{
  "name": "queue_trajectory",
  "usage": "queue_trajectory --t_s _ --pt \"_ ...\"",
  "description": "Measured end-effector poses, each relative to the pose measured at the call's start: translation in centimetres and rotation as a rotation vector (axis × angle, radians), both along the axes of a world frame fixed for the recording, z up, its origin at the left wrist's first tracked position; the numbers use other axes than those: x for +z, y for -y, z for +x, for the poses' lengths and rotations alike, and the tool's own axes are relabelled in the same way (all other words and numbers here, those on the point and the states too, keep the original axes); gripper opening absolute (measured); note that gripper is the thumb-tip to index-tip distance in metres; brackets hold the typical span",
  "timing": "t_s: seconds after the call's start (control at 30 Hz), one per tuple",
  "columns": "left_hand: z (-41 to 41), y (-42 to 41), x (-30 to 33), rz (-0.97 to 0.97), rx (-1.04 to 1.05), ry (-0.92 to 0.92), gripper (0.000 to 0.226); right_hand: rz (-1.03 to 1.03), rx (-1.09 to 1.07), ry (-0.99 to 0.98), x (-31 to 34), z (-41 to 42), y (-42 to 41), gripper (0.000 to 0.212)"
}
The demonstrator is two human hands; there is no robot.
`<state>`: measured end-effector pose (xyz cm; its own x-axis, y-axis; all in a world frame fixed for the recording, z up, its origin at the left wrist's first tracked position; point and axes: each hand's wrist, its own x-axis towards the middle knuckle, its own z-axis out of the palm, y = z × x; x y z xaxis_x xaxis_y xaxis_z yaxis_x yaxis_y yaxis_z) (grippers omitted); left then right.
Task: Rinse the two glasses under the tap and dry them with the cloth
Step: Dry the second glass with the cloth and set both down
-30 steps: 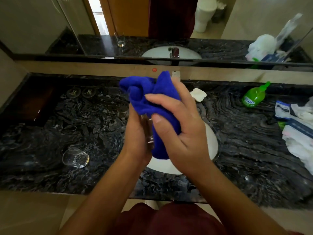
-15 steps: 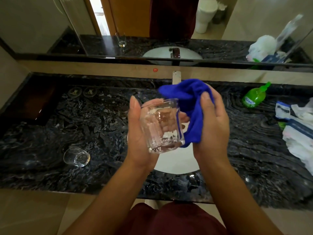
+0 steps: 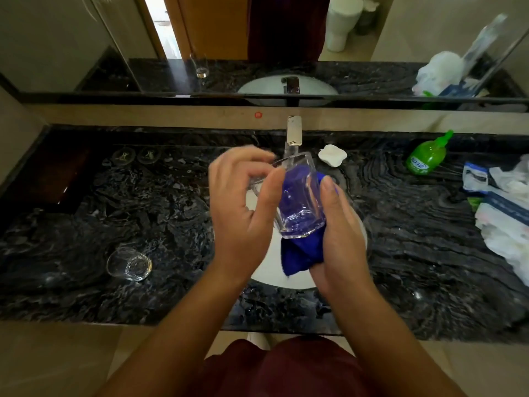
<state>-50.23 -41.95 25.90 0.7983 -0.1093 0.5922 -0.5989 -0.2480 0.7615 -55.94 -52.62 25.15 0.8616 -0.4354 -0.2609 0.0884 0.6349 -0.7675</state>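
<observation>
Head view: your left hand (image 3: pixel 240 213) curls its fingers round a clear, square-sided glass (image 3: pixel 297 196) over the white basin (image 3: pixel 355 224), tilted, mouth away from you; your right hand (image 3: pixel 340 239) grips the soft blue cloth (image 3: pixel 300 253) against it; a second glass (image 3: pixel 128 265) lies sideways on the dark marbled desk (image 3: pixel 114 196).

Counter (image 3: pixel 148 202) left of basin (image 3: pixel 272 277) open between far coasters (image 3: pixel 136 156) and glass (image 3: pixel 129 265) near front edge. Right: soap (image 3: pixel 332 155), bottle (image 3: pixel 426 157) along back; bags (image 3: pixel 503 213) crowd right edge. Tap (image 3: pixel 294 130) behind basin.

Black marble counter (image 3: pixel 429 253): glass (image 3: pixel 129 264) on side at left, soap (image 3: pixel 332 155) + green bottle (image 3: pixel 427 155) at back, bags (image 3: pixel 503 207) at right.
</observation>
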Motion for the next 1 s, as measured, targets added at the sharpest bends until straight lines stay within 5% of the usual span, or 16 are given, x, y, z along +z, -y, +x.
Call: queue_trajectory --t_s 0.2,0.33,0.43,0.73,1.0 --pt "0.9 -1.4 3.1 0.265 -0.252 -0.172 0.025 -0.309 -0.032 -0.001 0.8 -0.2 0.9 0.048" --pt "2.1 -1.9 4.6 0.155 -0.589 -0.548 0.030 -0.697 -0.123 0.061 0.8 -0.7 0.4 0.027" --pt "2.1 -1.9 4.1 0.029 -0.664 -0.592 0.030 -0.837 -0.138 0.110 0.6 -1.0 0.5 0.025" --pt "1.5 -1.6 2.8 -0.357 -0.701 -0.777 0.042 -0.462 0.226 0.355 4.0 -1.0 2.4 0.033" --pt "1.5 -1.0 1.8 -0.489 -0.660 -0.819 0.031 -0.141 0.370 0.211 3.9 1.9 2.7 0.033"
